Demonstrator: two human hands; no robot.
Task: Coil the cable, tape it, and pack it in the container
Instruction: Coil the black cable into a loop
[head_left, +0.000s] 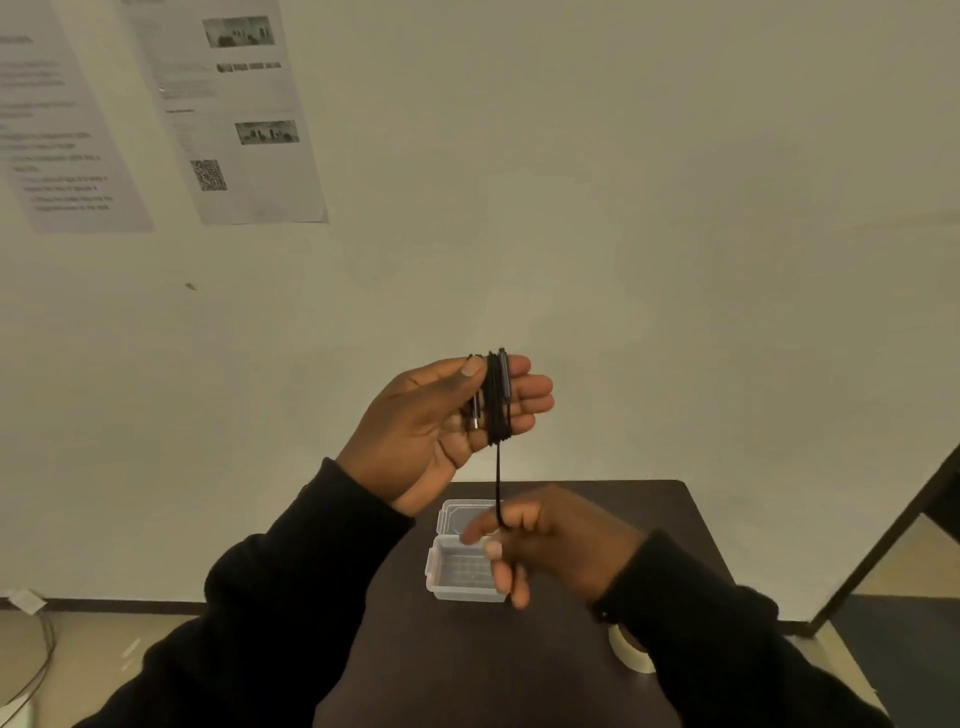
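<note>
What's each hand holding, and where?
Left hand: the black cable, wound around its fingers. Right hand: the cable's loose strand hanging below, pinched in its fingers.

Dark table (675, 519) with clear container (462, 577), tape roll (631, 656).

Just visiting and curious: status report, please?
Left hand wrapped in cable coils. Right hand pinching the loose tail. Box open below, tape on table. Nothing in the way.

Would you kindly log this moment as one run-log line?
stage: coiling | left hand: holds cable coil | right hand: pinches tail | container: open, empty | tape: untouched
</note>
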